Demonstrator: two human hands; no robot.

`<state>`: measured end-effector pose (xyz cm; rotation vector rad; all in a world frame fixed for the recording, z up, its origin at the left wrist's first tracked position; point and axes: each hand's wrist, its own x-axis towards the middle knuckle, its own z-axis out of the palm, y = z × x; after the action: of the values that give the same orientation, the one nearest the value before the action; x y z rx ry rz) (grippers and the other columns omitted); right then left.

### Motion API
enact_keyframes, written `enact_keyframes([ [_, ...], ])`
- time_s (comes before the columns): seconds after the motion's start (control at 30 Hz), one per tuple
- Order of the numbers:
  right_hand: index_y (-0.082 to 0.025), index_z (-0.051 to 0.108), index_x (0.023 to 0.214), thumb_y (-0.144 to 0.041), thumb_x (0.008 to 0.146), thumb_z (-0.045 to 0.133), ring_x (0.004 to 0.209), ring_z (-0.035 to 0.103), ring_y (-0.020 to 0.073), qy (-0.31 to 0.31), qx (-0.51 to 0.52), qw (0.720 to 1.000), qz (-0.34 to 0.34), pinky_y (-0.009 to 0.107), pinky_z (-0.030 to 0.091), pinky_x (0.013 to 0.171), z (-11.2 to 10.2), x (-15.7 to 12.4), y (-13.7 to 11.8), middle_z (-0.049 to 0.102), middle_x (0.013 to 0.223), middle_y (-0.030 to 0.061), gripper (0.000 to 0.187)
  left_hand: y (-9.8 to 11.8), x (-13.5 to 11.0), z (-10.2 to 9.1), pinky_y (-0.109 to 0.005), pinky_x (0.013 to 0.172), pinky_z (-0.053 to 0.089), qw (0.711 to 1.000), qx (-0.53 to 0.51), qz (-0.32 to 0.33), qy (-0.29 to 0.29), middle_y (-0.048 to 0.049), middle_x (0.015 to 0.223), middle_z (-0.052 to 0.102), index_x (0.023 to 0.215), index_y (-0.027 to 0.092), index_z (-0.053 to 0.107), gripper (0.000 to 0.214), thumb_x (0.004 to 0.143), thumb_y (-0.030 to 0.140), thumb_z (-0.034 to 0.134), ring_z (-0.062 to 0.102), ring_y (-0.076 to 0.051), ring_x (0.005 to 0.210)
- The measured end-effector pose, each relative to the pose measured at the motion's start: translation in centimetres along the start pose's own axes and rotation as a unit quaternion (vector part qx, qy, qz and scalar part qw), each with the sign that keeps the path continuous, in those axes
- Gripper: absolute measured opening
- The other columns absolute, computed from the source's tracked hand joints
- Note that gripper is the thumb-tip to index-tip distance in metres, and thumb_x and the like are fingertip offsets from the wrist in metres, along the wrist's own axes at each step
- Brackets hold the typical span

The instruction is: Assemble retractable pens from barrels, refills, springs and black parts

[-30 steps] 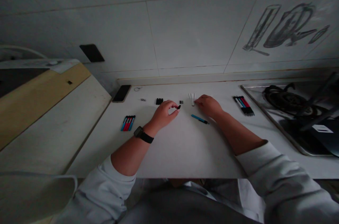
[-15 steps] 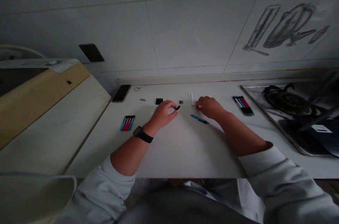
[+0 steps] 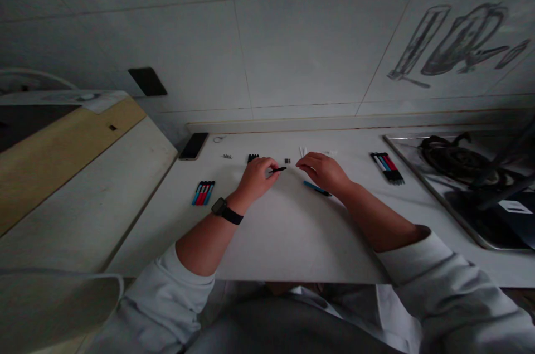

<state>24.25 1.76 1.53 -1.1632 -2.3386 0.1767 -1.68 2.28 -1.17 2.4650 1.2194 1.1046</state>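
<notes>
Okay, I've got the black pen part point(image 3: 279, 169) near the middle of the frame, pinched between the thumb and fingertips of the left hand point(image 3: 259, 177), its free end pointing right. Right hand point(image 3: 322, 169) is just across from it, apart from the left, fingers bent and drawn close together; I can't tell whether anything is between them. Just below that hand lies a blue pen point(image 3: 314, 187), slanting down to the right. Thin white tubes point(image 3: 302, 150) show just above its fingers, partly hidden. Between the hands and a bit higher I see small dark pieces point(image 3: 287, 160); black caps point(image 3: 253, 158) sit in a row just behind the left hand. Further left: little springs point(image 3: 227, 156), a ring point(image 3: 219, 139) and a phone point(image 3: 194, 146) near the wall. Lower down on that side, red and blue pens point(image 3: 203, 193) lie in a row. Over at centre right, another pen bundle point(image 3: 387, 168), then the stove point(image 3: 455, 161) at the right edge. Black watch point(image 3: 226, 211) on the left wrist. Wall drawing point(image 3: 463, 42), upper right.
</notes>
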Motion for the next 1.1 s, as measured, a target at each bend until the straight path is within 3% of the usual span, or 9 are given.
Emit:
enact_keyframes([
  [0.5, -0.022, 0.078, 0.11, -0.027, 0.105, 0.049, 0.097, 0.07, 0.0218, 0.0, 0.003, 1.0, -0.016, 0.03, 0.05, 0.087, 0.8, -0.4, -0.8, 0.075, 0.109, 0.0096, 0.029, 0.6, 0.0, -0.2, -0.038, 0.088, 0.051, 0.999, -0.015, 0.02, -0.023, -0.0031, 0.094, 0.072, 0.094, 0.021, 0.066, 0.011, 0.089, 0.016, 0.074, 0.066, -0.021, 0.093],
  [0.67, -0.021, 0.075, 0.107, -0.026, 0.104, 0.051, 0.095, 0.069, 0.0216, -0.009, 0.007, 1.0, -0.018, 0.03, 0.05, 0.085, 1.3, -0.4, -1.4, 0.075, 0.106, 0.0093, 0.024, 1.0, 0.0, -0.2, -0.037, 0.086, 0.052, 0.998, -0.029, 0.023, -0.046, -0.0032, 0.094, 0.073, 0.092, 0.021, 0.067, 0.01, 0.089, 0.017, 0.076, 0.066, -0.021, 0.092],
  [0.8, -0.02, 0.069, 0.115, -0.024, 0.103, 0.049, 0.095, 0.068, 0.0222, -0.008, 0.025, 0.999, -0.045, 0.031, 0.051, 0.087, 1.7, -0.6, -1.8, 0.072, 0.108, 0.0108, 0.023, 1.2, 0.1, -0.2, -0.037, 0.086, 0.052, 0.998, -0.031, 0.02, -0.059, -0.0025, 0.092, 0.074, 0.092, 0.022, 0.068, 0.009, 0.089, 0.018, 0.076, 0.067, -0.021, 0.091],
  [1.1, -0.02, 0.058, 0.125, -0.004, 0.086, 0.046, 0.108, 0.063, 0.0252, 0.012, 0.072, 0.992, -0.099, 0.039, 0.053, 0.095, 2.2, -0.8, -2.9, 0.063, 0.116, 0.0136, 0.044, 1.0, 0.0, 0.0, -0.04, 0.09, 0.054, 0.997, -0.028, 0.013, -0.074, -0.0045, 0.098, 0.077, 0.099, 0.022, 0.073, 0.01, 0.09, 0.019, 0.076, 0.069, -0.023, 0.096],
])
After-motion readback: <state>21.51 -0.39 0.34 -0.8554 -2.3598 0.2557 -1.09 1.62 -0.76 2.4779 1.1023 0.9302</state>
